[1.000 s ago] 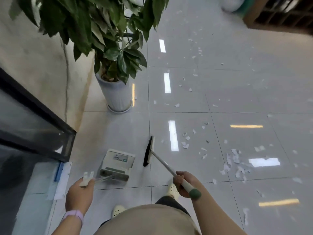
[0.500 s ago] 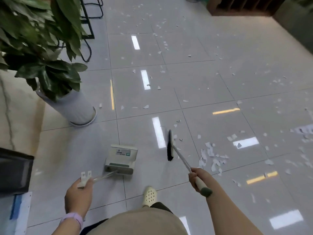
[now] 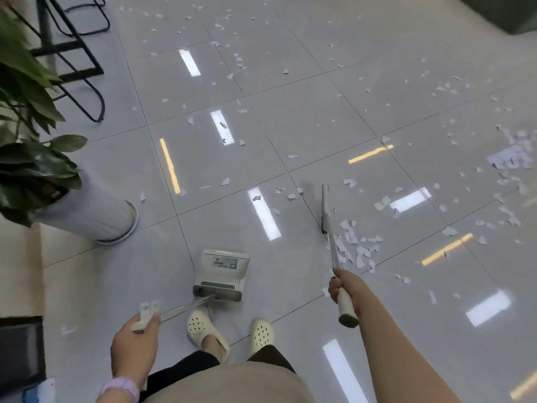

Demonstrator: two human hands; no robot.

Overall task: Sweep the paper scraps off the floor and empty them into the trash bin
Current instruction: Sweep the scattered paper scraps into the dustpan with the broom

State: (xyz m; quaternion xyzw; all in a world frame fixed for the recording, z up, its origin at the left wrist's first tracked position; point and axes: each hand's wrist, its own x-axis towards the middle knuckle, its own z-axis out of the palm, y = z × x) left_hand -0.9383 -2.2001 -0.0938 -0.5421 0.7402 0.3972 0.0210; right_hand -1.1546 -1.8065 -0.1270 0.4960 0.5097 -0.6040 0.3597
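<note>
A: What stood at the floor's [image 3: 290,112] left edge?

B: A potted plant [image 3: 43,181] and, behind it, a black chair frame [image 3: 84,68], both well clear of the work. Few scraps [image 3: 351,245] lay near them.

A: And the left hand [image 3: 135,344]?

B: Its fingers were curled round the grip of the dustpan [image 3: 222,274]. The pan sat flat on the tiles just ahead of the shoes [image 3: 203,330], mouth facing away from the person. I'd judge it was parked there so paper could be pushed into it without a reach.

A: Then the broom [image 3: 325,210]?

B: Right of the pan, head down on the floor. The right hand [image 3: 341,283] was wrapped round its handle near the top end, the shaft slanting forward, probably to give a long pull.

A: Where was the paper?

B: A thick cluster lay just right of the broom head, touching the shaft's line. Thinner scatter ran across the far tiles, with another dense patch toward the floor's right edge.

A: Any bin?

B: None in view. Nothing looked gathered into the pan yet, so sweeping seemed barely begun
</note>
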